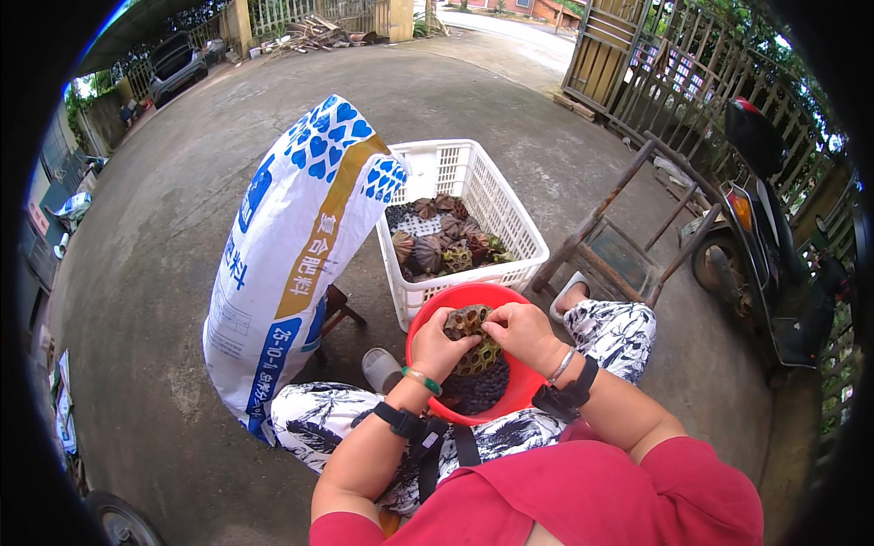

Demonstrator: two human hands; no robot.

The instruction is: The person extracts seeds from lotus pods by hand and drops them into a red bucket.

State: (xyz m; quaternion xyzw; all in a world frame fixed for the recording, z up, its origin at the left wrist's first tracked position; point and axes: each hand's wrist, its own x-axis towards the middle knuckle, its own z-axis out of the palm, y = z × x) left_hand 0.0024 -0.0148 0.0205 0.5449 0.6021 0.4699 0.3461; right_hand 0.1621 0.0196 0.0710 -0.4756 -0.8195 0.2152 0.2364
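My left hand (439, 348) grips a brownish-green lotus seed pod (478, 360) by its left side, thumb across its face. Several of the pod's cells look hollow. With thumb and forefinger pinched together, my right hand (524, 333) touches the pod's upper right part; whether a seed is between those fingertips is hidden. Both hands are over a red plastic basin (530, 382) between my legs. Dark lotus seeds (481, 392) lie in the basin below the pod. Just beyond stands a white slatted plastic crate (509, 205), holding brown and green lotus pods (447, 242) and some loose dark seeds (403, 215).
A tall white woven fertilizer sack (273, 252) stands at my left, partly hiding a small wooden stool (341, 310). To the right are a wooden chair (618, 252) and a parked scooter (758, 239). A wood pile (317, 34) lies far off on the concrete yard (171, 239).
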